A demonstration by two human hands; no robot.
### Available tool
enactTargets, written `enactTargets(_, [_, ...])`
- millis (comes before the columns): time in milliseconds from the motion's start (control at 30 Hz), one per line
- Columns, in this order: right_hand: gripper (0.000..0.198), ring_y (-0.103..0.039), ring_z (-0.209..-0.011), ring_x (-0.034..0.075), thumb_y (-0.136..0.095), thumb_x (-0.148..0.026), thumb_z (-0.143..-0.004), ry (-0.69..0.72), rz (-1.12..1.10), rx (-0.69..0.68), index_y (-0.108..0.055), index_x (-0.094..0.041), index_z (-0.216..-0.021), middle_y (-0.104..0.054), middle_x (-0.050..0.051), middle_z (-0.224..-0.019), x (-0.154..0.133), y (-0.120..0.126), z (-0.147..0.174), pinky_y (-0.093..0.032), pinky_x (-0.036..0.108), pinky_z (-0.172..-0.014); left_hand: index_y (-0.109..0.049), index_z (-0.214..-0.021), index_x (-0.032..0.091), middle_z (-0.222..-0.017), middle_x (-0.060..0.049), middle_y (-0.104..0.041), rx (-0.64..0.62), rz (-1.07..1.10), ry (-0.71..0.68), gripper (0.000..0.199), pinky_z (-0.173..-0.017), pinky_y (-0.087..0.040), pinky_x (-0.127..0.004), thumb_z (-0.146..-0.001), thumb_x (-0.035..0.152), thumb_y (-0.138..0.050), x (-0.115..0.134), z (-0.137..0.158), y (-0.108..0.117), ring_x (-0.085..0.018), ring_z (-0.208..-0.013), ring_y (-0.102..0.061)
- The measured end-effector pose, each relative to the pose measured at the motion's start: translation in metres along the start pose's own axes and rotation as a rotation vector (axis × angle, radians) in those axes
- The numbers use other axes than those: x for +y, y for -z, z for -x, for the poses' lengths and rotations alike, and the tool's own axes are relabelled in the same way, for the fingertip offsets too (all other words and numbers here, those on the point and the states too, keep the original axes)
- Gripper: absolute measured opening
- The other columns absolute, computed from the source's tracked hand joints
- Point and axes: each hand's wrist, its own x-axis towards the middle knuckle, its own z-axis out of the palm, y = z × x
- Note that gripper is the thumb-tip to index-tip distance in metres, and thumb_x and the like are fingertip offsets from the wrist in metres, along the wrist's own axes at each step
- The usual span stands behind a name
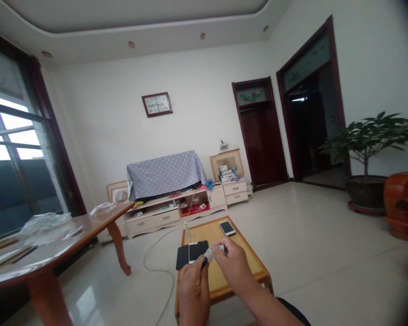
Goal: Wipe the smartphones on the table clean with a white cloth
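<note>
Over the near part of a low wooden table [238, 258], my left hand [194, 285] is closed round the lower end of a small whitish object with dark parts [209, 253]. The fingers of my right hand [231, 259] pinch its upper end. Its kind is too small and blurred to tell. Behind my hands lies an open dark case [182, 257] with a white strip down its middle. A white smartphone [227, 228] with a dark screen rests at the table's far right corner. A small clear bottle [187, 230] stands at the far left corner.
A larger wooden table [88, 226] with plastic bags [47, 224] stands at the left. A pale cable [156, 270] runs over the floor. Beyond is a low cabinet [153, 222] bearing a cloth-covered shape [166, 174]. A potted plant [365, 190] and wooden chair [403, 203] are at the right.
</note>
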Motion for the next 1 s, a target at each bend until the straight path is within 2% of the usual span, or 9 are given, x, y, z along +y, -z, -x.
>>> enactTargets(100, [0.012,-0.061,-0.068,0.016,-0.058,-0.027,-0.082,0.033,-0.032,-0.072,-0.069,-0.020,-0.081,-0.067,0.000,-0.073,-0.004,-0.002,0.006,-0.044,0.024,-0.062,-0.068,-0.109,0.022,-0.087,-0.006,-0.068,0.001,0.012,0.007,0.022,-0.073,-0.052,-0.030,-0.097,0.027,-0.050,0.001,0.000,-0.001,-0.019,-0.082,-0.062])
enactTargets(167, [0.013,-0.060,-0.065,0.016,-0.059,-0.028,-0.081,0.010,-0.044,-0.068,-0.069,-0.020,-0.082,-0.067,0.000,-0.071,-0.004,0.000,0.004,-0.043,0.024,-0.060,-0.067,-0.112,0.022,-0.089,-0.006,-0.069,-0.002,0.023,0.007,0.023,-0.075,-0.052,-0.031,-0.097,0.026,-0.051,0.004,-0.001,0.001,-0.020,-0.084,-0.062])
enactTargets(300, [0.017,-0.058,-0.061,0.016,-0.058,-0.031,-0.082,-0.036,-0.010,0.022,-0.069,-0.019,-0.082,-0.067,0.000,-0.068,0.001,0.008,-0.004,-0.042,0.024,-0.057,-0.062,-0.125,0.025,-0.108,-0.007,-0.071,-0.030,0.044,0.012,0.030,-0.087,-0.052,-0.034,-0.097,0.026,-0.052,0.008,-0.005,0.002,-0.020,-0.097,-0.063])
enactTargets(467, [0.015,-0.063,-0.070,0.017,-0.058,-0.030,-0.083,0.033,-0.043,-0.035,-0.069,-0.020,-0.082,-0.070,0.002,-0.074,0.000,0.004,0.000,-0.046,0.025,-0.064,-0.065,-0.116,0.023,-0.097,-0.007,-0.071,-0.043,0.052,0.049,0.024,-0.079,-0.053,-0.033,-0.097,0.028,-0.051,0.005,-0.003,-0.003,-0.020,-0.089,-0.064])
enactTargets(533, [0.016,-0.062,-0.069,0.017,-0.058,-0.031,-0.083,0.021,-0.058,-0.027,-0.069,-0.020,-0.083,-0.070,0.001,-0.074,0.001,0.004,0.000,-0.046,0.025,-0.064,-0.065,-0.117,0.023,-0.100,-0.008,-0.071,-0.031,0.052,0.048,0.025,-0.081,-0.053,-0.034,-0.098,0.028,-0.051,0.004,-0.002,-0.004,-0.020,-0.091,-0.064])
enactTargets(667, [0.017,-0.059,-0.064,0.016,-0.057,-0.033,-0.084,-0.041,-0.033,0.043,-0.068,-0.020,-0.083,-0.067,-0.001,-0.069,0.005,0.007,-0.003,-0.044,0.025,-0.060,-0.061,-0.125,0.026,-0.109,-0.007,-0.072,-0.021,0.021,-0.005,0.029,-0.087,-0.053,-0.035,-0.097,0.026,-0.052,0.007,-0.005,-0.001,-0.020,-0.096,-0.065])
enactTargets(767, [0.015,-0.061,-0.069,0.017,-0.058,-0.032,-0.084,0.005,-0.034,-0.009,-0.068,-0.020,-0.082,-0.067,0.000,-0.074,0.004,0.006,0.001,-0.045,0.025,-0.064,-0.062,-0.123,0.024,-0.102,-0.007,-0.073,-0.034,-0.042,-0.072,0.029,-0.083,-0.051,-0.035,-0.097,0.022,-0.050,0.010,-0.008,0.002,-0.019,-0.086,-0.065])
enactTargets(833, [0.016,-0.061,-0.070,0.017,-0.058,-0.032,-0.084,0.017,-0.054,-0.047,-0.068,-0.020,-0.083,-0.068,0.001,-0.075,0.006,0.005,0.004,-0.046,0.025,-0.065,-0.061,-0.125,0.024,-0.104,-0.007,-0.074,-0.049,-0.087,-0.122,0.031,-0.083,-0.049,-0.035,-0.097,0.018,-0.048,0.012,-0.009,0.004,-0.019,-0.087,-0.066])
enactTargets(1000, [0.024,-0.053,-0.057,0.016,-0.059,-0.041,-0.084,-0.092,-0.060,0.006,-0.068,-0.019,-0.085,-0.061,-0.001,-0.064,0.021,0.009,0.004,-0.040,0.025,-0.053,-0.056,-0.132,0.025,-0.113,-0.008,-0.073,-0.047,-0.123,-0.190,0.038,-0.086,-0.045,-0.036,-0.095,0.015,-0.051,0.013,-0.007,0.007,-0.018,-0.094,-0.067])
